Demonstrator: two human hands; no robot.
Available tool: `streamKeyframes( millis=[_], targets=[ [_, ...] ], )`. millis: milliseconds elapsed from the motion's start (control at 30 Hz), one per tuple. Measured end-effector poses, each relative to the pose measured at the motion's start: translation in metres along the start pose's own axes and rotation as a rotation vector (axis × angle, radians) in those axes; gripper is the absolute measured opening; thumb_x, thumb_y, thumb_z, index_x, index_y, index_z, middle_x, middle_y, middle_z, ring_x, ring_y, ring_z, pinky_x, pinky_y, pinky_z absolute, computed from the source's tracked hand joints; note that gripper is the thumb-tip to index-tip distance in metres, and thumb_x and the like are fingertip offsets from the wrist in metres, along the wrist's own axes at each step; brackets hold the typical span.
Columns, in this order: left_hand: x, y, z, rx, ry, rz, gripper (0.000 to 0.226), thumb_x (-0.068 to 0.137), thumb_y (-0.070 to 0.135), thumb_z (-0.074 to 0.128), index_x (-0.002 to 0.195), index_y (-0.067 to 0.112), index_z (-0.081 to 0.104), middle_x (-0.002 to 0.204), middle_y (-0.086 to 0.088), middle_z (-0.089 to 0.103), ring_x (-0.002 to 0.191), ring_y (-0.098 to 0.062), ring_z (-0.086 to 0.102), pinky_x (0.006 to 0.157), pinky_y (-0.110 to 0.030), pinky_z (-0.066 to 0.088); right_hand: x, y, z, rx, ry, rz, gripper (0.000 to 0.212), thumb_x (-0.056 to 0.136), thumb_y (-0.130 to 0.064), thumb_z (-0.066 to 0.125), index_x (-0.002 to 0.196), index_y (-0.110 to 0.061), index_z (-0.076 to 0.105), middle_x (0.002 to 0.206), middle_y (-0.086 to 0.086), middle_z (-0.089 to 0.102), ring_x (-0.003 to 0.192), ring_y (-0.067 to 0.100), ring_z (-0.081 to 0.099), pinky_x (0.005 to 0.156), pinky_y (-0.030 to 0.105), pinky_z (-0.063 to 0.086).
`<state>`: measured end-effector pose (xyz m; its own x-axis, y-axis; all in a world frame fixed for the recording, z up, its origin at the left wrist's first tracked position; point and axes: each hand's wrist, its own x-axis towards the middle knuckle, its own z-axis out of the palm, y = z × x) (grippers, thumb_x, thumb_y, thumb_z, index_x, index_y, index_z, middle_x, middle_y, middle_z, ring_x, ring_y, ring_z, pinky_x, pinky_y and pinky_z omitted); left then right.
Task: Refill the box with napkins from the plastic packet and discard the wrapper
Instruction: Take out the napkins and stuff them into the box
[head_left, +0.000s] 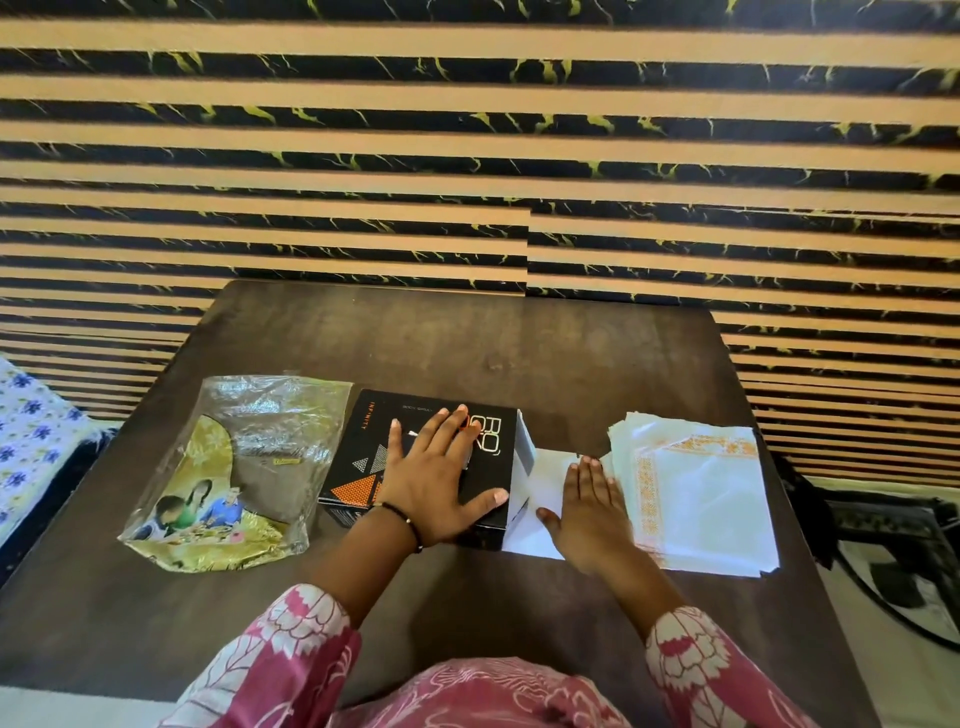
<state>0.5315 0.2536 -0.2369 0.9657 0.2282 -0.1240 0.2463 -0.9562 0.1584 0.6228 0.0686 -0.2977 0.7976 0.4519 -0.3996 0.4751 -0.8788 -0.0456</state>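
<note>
Nearest, pink floral sleeves (291, 654) reach out over the dark wooden bench (467, 613). The left hand (434, 486) lies flat on top of the black box (363, 467), fingers (441, 421) straight and spread, holding nothing. The right hand (589, 512) presses flat on the box's opened white flap (535, 525), fingers together and straight, just beside the stack of white napkins (696, 499) with orange borders, which lies on the bench to the right of the box. Left of the box lies the crumpled plastic packet (234, 467), flattened, touching the box's side. Beyond the bench rises a wall (467, 156) of tan and black marbled stripes.
</note>
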Motion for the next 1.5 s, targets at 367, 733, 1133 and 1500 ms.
streamKeyframes(
  millis=[367,733,1133,1500],
  targets=[
    [0.001,0.023,0.019,0.036,0.123,-0.114,0.091,0.073,0.073,0.005,0.147,0.020,0.010,0.159,-0.001,0.000,0.145,-0.019,-0.005,0.111,-0.061,-0.004,-0.030,-0.006,-0.040,0.349,0.074,-0.285,0.032,0.095,-0.012,0.043,0.121,-0.018,0.060,0.136,0.009,0.054,0.133,0.027,0.038,0.112,0.034,0.027],
    [0.003,0.020,0.016,0.005,0.069,-0.065,0.120,0.054,0.086,-0.020,0.148,0.016,0.007,0.158,-0.005,-0.002,0.145,-0.021,-0.007,0.111,-0.052,-0.016,-0.058,-0.009,-0.034,0.628,-0.306,-0.429,0.025,0.092,-0.010,0.049,0.104,-0.019,0.070,0.109,0.000,0.068,0.095,0.011,0.060,0.093,0.025,0.046],
    [0.002,0.017,0.016,0.069,0.019,0.032,0.108,0.064,0.080,0.012,0.148,0.014,-0.002,0.158,-0.005,-0.009,0.144,-0.019,-0.011,0.113,-0.050,-0.016,-0.025,-0.005,-0.050,0.863,-0.205,-0.276,0.036,0.092,0.000,0.043,0.123,-0.011,0.058,0.123,0.007,0.061,0.108,0.018,0.057,0.081,0.019,0.045],
    [0.002,0.013,0.014,0.088,-0.055,0.055,0.127,0.049,0.095,0.011,0.146,0.016,-0.010,0.154,-0.003,-0.022,0.137,-0.017,-0.026,0.111,-0.056,-0.016,0.047,-0.010,-0.074,0.947,-0.131,-0.161,0.058,0.091,-0.016,0.054,0.143,-0.027,0.031,0.149,0.001,0.037,0.129,0.026,0.042,0.101,0.041,0.043]
  ],
)
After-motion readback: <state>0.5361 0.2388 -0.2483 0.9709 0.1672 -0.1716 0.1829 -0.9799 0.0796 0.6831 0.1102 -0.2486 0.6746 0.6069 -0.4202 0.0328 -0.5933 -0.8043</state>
